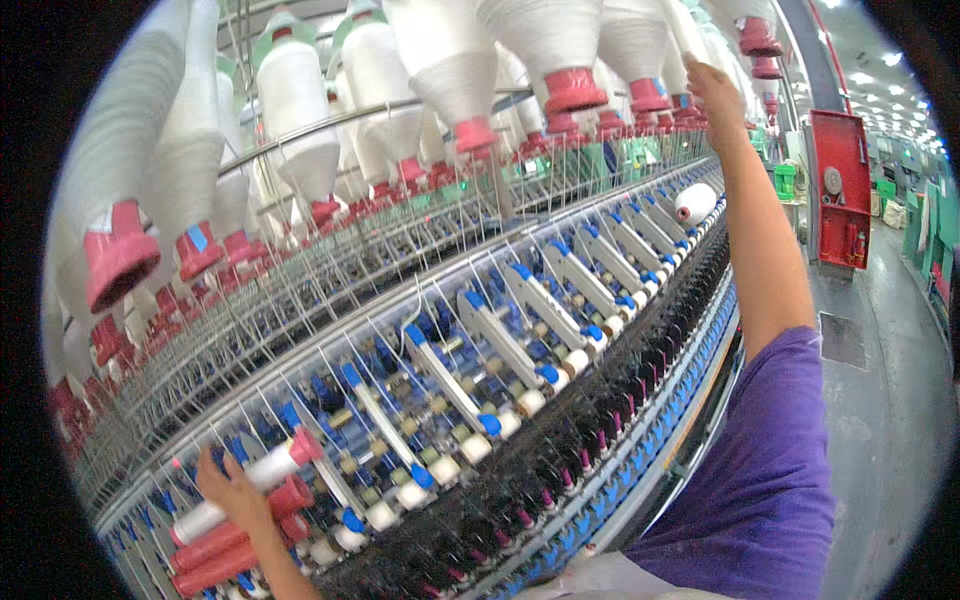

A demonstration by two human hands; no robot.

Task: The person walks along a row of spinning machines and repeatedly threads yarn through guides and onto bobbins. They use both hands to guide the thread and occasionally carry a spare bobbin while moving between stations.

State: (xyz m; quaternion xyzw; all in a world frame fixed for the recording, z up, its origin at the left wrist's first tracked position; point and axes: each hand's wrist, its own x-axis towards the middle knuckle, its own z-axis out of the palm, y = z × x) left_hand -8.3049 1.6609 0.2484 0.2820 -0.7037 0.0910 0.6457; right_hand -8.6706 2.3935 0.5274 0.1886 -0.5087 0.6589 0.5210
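Observation:
My left hand (230, 492) rests at the lower left, its fingers stretched over a pink-ended bobbin with white roving (270, 465). Red bare bobbin tubes (215, 550) lie just below it, on top of the spinning frame (440, 395). High at the upper right, my right hand (716, 98) reaches up with bent fingers slightly apart. Its fingertips are close to a slim hanging white roving bobbin (682, 28); whether they touch it is unclear. Another white bobbin (696, 205) lies on the frame, left of my right forearm.
Large white roving bobbins (440, 60) with red ends hang in rows overhead from metal rails. Dark spindles (560, 480) line the frame's near side. An open red cabinet (840, 190) stands by the grey aisle floor (880, 400) at right.

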